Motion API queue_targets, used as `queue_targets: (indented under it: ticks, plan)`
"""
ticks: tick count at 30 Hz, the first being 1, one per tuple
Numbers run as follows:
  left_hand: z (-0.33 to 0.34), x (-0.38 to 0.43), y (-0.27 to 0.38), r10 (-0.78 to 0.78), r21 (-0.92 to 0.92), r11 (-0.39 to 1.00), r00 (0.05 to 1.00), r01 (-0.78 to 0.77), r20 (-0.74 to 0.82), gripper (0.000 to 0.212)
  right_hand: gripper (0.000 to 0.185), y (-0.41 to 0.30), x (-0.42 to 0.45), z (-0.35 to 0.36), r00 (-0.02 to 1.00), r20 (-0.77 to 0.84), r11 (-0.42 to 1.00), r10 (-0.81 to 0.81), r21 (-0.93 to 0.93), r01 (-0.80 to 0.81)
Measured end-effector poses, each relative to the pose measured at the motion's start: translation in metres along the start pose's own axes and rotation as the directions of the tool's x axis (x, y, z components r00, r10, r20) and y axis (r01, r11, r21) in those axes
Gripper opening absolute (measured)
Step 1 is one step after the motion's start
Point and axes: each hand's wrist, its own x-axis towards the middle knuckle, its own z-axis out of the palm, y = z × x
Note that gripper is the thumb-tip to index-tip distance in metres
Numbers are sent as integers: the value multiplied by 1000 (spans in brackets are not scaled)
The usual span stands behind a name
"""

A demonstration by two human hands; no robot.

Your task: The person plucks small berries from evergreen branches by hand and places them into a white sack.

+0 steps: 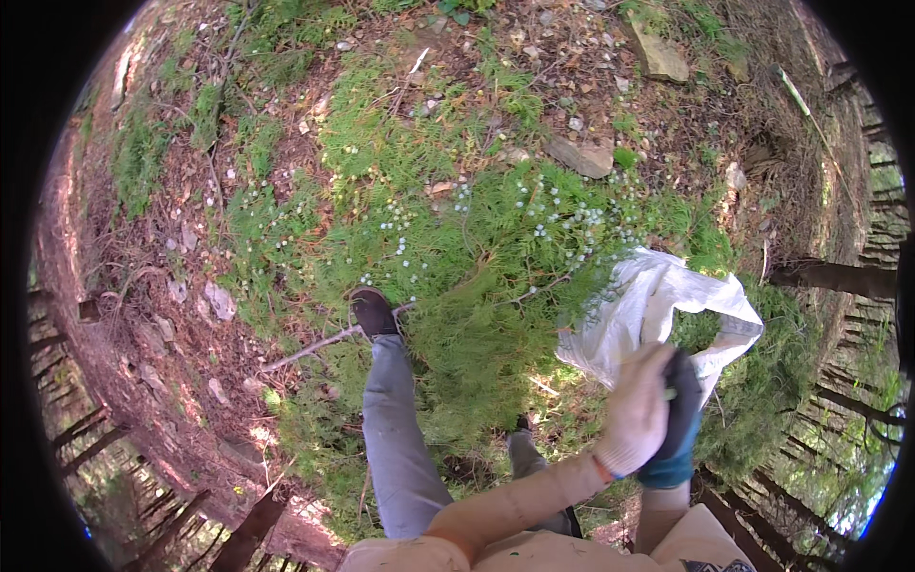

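My left hand (634, 404), in a pale knit glove, reaches across to the right and lies against my right hand (678, 407), which wears a dark glove with a teal cuff. The two overlap at the near edge of a white woven plastic sack (647, 300), so their fingers and whatever is between them are hidden or blurred. The sack's mouth stands wide, with greenery showing through it. Left of the sack spread cut conifer branches (472, 336) with scale-like leaves, and pale blue-green cones (587, 218) cluster on the sprays beyond.
My shoe (373, 312) rests by a bare stick (314, 347) on the left. Flat stones (582, 156) and a larger rock (659, 53) lie farther off. A long pole-like stick (795, 93) is at the upper right. A tree trunk (836, 277) stands beyond the sack.
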Motion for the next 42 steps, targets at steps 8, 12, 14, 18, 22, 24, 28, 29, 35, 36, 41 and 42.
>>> queue_targets:
  ticks: [8, 12, 14, 18, 22, 24, 28, 29, 35, 36, 41, 42]
  plan:
    - [22, 85, -162, -492, 12, 866, 858, 499, -148, 56, 36, 15, 13, -33, 883, -460, 995, 97, 14, -103]
    - [12, 144, -305, -689, 56, 714, 714, 698, -124, 65, 30, 23, -43, 23, 924, -279, 954, 262, 218, -205]
    - [7, 153, -345, -828, 54, 529, 502, 847, 250, 56, 33, 33, -52, 52, 985, -95, 975, 147, 184, -128]
    - [-25, 151, -345, -788, 106, 536, 451, 838, 419, 59, 29, 33, -53, 69, 902, 159, 799, 402, 420, -431]
    - [-81, 120, -288, -706, -260, 403, 479, 877, 522, 49, 42, 34, -16, 70, 809, 350, 582, 472, 566, -584]
    - [-100, 108, -267, -699, -269, 317, 416, 909, 581, 49, 53, 44, 6, 80, 808, 333, 556, 486, 596, -580]
    - [-109, 88, -248, -648, -526, -204, 289, 825, 704, 43, 66, 82, 33, 116, 829, 213, 709, 517, 435, -555]
    - [-106, 84, -246, -652, -518, -17, 383, 856, 654, 45, 68, 93, 38, 121, 832, 188, 752, 522, 359, -553]
    - [-82, 73, -240, -716, -416, 307, 496, 856, 491, 55, 78, 136, 85, 108, 676, 321, 497, 663, 486, -719]
    - [-78, 73, -238, -759, -424, 295, 480, 856, 440, 59, 78, 138, 91, 107, 661, 331, 496, 673, 461, -736]
    - [-72, 75, -234, -792, -432, 334, 498, 838, 355, 67, 76, 153, 109, 121, 735, 190, 621, 651, 423, -660]
    - [-72, 74, -235, -799, -396, 357, 496, 846, 339, 67, 75, 161, 111, 125, 745, 164, 627, 647, 442, -642]
